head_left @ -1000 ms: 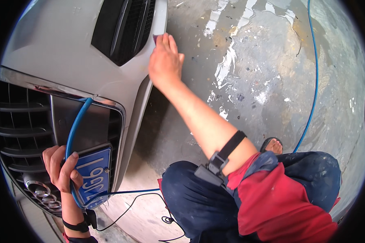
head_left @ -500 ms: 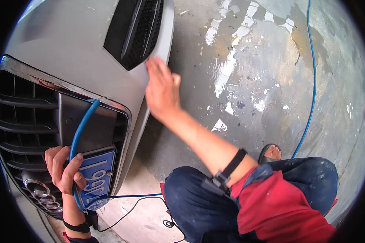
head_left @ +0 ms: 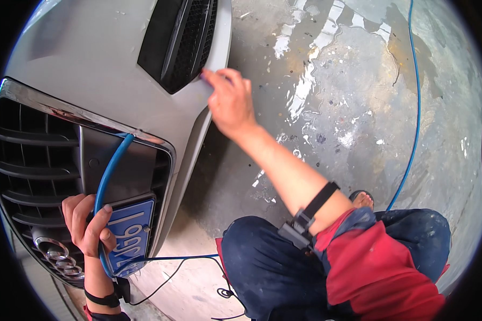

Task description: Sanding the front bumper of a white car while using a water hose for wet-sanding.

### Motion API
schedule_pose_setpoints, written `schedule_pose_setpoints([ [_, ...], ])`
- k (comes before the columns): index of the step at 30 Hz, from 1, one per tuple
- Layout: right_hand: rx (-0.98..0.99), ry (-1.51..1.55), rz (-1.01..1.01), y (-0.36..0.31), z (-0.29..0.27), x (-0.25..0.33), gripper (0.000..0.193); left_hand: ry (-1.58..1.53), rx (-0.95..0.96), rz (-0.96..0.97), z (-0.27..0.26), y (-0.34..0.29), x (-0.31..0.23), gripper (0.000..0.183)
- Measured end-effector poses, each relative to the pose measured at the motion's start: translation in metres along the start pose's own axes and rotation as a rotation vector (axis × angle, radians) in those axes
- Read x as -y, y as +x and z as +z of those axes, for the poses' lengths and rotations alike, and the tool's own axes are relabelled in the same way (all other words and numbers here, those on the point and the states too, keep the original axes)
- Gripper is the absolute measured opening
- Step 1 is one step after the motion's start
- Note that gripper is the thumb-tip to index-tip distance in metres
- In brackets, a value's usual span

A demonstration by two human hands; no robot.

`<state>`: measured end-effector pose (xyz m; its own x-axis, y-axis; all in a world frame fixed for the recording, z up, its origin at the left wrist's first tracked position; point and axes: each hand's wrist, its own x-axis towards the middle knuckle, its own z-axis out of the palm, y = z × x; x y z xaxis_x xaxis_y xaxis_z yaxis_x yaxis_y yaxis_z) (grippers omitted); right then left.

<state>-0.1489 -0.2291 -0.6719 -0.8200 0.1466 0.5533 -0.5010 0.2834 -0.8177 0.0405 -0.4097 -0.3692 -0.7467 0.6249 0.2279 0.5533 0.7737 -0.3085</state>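
My left hand (head_left: 88, 224) is closed around a blue hose (head_left: 108, 171), in front of the grille and beside the blue number plate (head_left: 131, 230). The hose arches up so that its end rests at the chrome trim (head_left: 136, 135) above the grille. My right hand (head_left: 231, 104) touches the edge of the white car bumper (head_left: 118, 59), just by the corner of the black side vent (head_left: 179, 48). Its fingers are bent and pressed together at the bumper. A small dark purplish bit shows at the fingertips, too small to make out.
Wet grey concrete floor (head_left: 348, 107) lies to the right of the bumper, with puddles reflecting light. Another length of blue hose (head_left: 415, 107) runs across it. A thin black cable (head_left: 160, 289) trails by my knee (head_left: 257, 251). Devices are strapped to both my arms.
My right hand has shifted slightly right along the bumper edge, its fingers more bent. The left hand keeps its hold on the hose in nearly the same place.
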Motion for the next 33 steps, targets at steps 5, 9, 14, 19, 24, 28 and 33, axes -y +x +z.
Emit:
schedule_pose_setpoints([
  [5, -0.072, 0.154, 0.018, -0.011, -0.001, 0.041, 0.044, 0.016, 0.022, 0.006, -0.003, -0.003, 0.002, 0.041],
  [9, -0.05, 0.247, -0.036, -0.021, -0.01, 0.086, 0.048, 0.009, 0.033, 0.012, -0.004, -0.002, 0.002, 0.041],
  [14, -0.047, 0.121, -0.041, -0.026, -0.003, 0.042, 0.05, 0.0, 0.028, 0.014, 0.002, 0.001, 0.003, 0.041],
  [19, -0.056, 0.434, 0.124, -0.027, -0.006, 0.1, 0.052, -0.005, 0.065, 0.039, -0.008, -0.002, 0.006, 0.039],
  [24, -0.033, 0.418, 0.103, -0.033, -0.008, 0.093, 0.052, -0.043, 0.006, 0.021, -0.008, -0.007, 0.006, 0.038],
  [28, -0.127, 0.584, 0.11, 0.007, -0.004, 0.124, 0.051, -0.005, -0.032, 0.0, -0.009, -0.016, 0.01, 0.04],
  [33, -0.252, 0.564, 0.128, 0.001, -0.004, 0.131, 0.054, -0.033, -0.05, -0.006, -0.009, -0.014, 0.007, 0.042],
])
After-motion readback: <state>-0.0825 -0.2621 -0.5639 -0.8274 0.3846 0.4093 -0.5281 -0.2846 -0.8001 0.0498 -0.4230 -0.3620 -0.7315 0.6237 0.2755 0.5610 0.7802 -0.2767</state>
